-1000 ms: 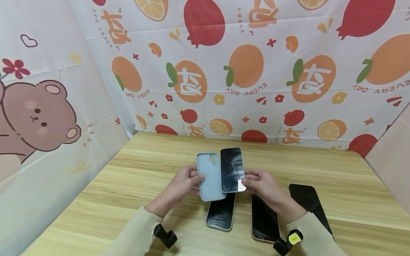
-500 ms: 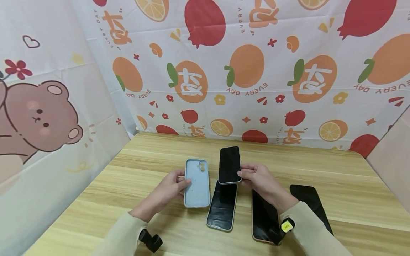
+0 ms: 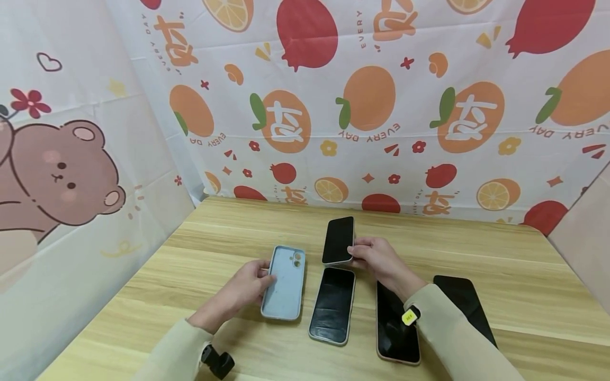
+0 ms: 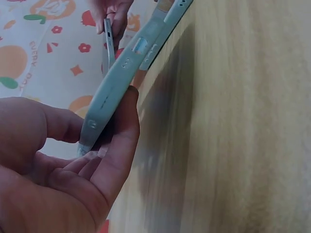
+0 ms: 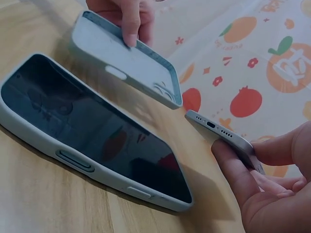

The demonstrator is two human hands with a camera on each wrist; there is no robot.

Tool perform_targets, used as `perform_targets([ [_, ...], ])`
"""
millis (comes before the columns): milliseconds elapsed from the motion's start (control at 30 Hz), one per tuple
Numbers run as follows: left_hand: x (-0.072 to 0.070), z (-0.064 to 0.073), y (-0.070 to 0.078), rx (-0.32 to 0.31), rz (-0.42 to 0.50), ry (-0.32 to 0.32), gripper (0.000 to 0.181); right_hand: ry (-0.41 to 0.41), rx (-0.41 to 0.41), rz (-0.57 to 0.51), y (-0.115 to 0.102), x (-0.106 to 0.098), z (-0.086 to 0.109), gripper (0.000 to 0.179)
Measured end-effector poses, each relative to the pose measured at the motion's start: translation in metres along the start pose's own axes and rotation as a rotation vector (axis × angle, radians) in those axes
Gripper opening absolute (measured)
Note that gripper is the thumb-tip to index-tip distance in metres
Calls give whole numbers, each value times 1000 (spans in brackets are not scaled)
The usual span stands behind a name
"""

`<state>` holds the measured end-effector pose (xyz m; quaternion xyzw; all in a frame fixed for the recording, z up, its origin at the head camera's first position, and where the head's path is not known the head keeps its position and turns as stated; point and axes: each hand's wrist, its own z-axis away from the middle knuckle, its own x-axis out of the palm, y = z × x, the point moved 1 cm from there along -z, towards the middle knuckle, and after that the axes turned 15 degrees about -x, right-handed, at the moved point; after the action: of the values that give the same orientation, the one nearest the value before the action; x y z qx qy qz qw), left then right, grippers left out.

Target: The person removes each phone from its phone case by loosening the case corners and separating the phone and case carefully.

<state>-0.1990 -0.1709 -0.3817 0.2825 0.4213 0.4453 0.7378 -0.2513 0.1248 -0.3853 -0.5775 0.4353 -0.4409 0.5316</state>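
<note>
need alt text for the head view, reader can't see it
A person's left hand holds an empty pale blue phone case and the right hand holds a dark-screened phone above a wooden table. Three more phones lie nearer the person; behind hangs a fruit-print cloth.

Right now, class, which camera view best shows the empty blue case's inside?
The head view: the blue case faces the camera, almost unobstructed. The right wrist view shows its inside obliquely; the left wrist view shows mainly its edge.

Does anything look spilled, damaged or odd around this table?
Nothing looks spilled on the table or plainly damaged on the held phone or blue case. What stands out is the bear printed on the sheet at left: it lies sideways, perhaps hung turned.
</note>
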Motion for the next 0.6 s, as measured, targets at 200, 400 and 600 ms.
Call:
perform_targets([
  [200,2,-3,-2,-9,-56,45,45,23,10,-4,8,1,-9,45],
  [400,2,-4,-5,9,-131,70,45,17,10,39,14,2,-17,46],
  [600,2,-7,-6,10,-217,121,46,12,20,87,16,0,-24,45],
])
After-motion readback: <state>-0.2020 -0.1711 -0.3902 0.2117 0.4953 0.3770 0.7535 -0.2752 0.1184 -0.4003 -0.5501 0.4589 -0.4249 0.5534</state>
